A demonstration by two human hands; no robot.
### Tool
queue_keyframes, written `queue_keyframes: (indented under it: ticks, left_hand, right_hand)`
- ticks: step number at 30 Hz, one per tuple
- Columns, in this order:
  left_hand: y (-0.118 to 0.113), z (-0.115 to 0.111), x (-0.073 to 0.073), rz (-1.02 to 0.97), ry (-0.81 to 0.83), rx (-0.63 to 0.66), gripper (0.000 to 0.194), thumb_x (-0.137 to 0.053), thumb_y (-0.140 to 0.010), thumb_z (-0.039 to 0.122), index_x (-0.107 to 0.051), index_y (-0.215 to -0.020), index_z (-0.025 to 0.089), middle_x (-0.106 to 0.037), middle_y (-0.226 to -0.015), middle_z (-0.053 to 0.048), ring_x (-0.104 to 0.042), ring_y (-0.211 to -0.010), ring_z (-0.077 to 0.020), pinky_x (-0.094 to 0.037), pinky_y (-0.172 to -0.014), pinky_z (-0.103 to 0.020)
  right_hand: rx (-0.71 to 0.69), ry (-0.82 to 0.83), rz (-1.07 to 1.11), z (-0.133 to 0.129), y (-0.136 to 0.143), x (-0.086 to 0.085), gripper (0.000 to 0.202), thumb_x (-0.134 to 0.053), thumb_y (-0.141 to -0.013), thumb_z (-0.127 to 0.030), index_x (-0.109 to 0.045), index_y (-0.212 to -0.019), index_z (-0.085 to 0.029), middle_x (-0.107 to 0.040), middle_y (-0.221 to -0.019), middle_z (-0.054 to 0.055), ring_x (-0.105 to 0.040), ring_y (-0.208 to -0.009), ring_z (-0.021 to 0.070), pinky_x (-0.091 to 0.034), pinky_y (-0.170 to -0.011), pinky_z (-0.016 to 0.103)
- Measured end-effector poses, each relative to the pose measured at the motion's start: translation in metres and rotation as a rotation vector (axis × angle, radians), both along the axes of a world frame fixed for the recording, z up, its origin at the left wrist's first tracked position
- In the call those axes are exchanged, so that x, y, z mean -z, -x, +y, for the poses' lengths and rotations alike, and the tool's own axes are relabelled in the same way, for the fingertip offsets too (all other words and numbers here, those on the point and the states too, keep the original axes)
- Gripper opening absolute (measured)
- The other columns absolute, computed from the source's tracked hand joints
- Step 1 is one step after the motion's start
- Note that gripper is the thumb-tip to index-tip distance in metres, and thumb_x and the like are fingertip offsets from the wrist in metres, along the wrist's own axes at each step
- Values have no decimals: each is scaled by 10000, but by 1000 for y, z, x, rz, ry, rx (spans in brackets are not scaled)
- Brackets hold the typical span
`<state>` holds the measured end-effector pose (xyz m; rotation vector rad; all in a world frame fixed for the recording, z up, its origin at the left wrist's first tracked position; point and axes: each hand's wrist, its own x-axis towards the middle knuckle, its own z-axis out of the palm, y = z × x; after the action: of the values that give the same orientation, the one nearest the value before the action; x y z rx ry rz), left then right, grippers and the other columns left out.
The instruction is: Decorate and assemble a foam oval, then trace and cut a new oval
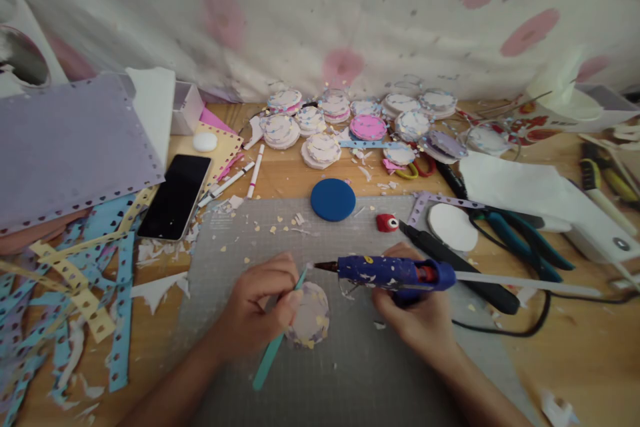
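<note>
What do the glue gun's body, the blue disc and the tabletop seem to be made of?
Glue gun: likely hard plastic, smooth, with a moulded-looking shell.
Blue disc: perhaps rubber or plastic; its even, matte colour leaves it open.
Tabletop: apparently wood, smooth, showing grain.

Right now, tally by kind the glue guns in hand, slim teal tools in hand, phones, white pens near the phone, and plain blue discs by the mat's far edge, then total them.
Glue gun: 1
Slim teal tool: 1
Phone: 1
White pens: 2
Plain blue disc: 1
Total: 6
</note>
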<state>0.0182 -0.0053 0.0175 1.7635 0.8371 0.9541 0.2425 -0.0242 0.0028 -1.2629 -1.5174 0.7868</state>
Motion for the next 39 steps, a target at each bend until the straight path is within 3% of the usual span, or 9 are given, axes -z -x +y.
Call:
queue_keyframes:
  ticks: [16,22,29,33,37,39]
  left_hand:
    - [1,0,3,-8,1,10,363,-434,-860,105,-413,-505,176,-410,-527,25,-417,-551,-118,-368,-600,-280]
    - [2,1,3,-20,15,4,358,-436,-863,103,-436,-511,172,-443,-526,26,-449,-566,-114,-390,-638,-281]
    - [3,1,-1,10,64,-103,379,-452,-857,150,-495,-482,176,-491,-507,21,-474,-559,-118,-410,-680,-293]
    - [0,0,-2,0,125,-159,379,-476,-868,186,-578,-503,177,-511,-524,7,-490,-590,-129,-405,-638,-278]
    - [-2,-5,-5,-8,167,-262,358,-500,-868,182,-622,-531,177,-538,-558,6,-503,-608,-128,-413,-649,-273]
    - [-3,-9,-7,-11,181,-321,358,-501,-872,187,-632,-540,179,-544,-571,9,-507,-607,-125,-416,-657,-274]
  right_hand:
    - [9,-15,-28,0,1,0,206,-547,-659,-61,-512,-791,-215,-526,-716,-11,-531,-629,154,-439,-567,281]
    - [37,-72,-201,2,-11,6,200,-579,-706,-101,-495,-838,-225,-530,-758,-7,-546,-664,160,-452,-596,280]
    - [146,-29,-579,-1,-54,22,148,-609,-795,-255,-504,-892,-215,-567,-802,21,-581,-688,190,-460,-600,296]
    - [150,25,-686,-4,-64,26,167,-583,-838,-305,-501,-943,-205,-583,-826,42,-602,-728,223,-473,-629,332]
    - [130,-94,-696,-8,-65,28,246,-596,-829,-331,-497,-1003,-189,-574,-894,77,-577,-809,252,-479,-703,394]
    - [193,-190,-707,-17,-68,30,320,-614,-810,-335,-482,-1057,-180,-565,-951,100,-560,-861,271,-467,-748,435]
